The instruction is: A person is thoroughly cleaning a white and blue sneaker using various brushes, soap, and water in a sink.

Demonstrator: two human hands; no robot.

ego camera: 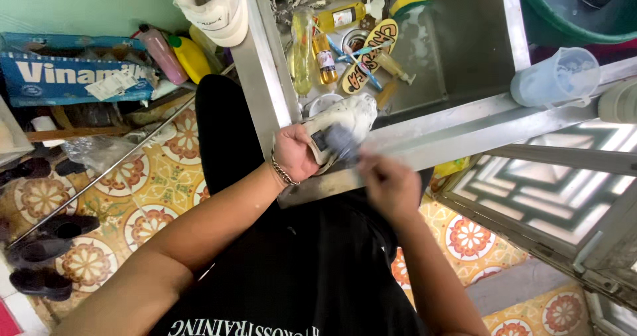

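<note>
White sneaker (345, 120) gripped by left hand (295, 153), right hand (388, 183) just beside

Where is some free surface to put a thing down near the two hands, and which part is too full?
Free: the bare metal ledge between the right hand and the clear plastic jug. Crowded: the tray behind the white shoe held by the left hand, packed with bottles and small items.
</note>
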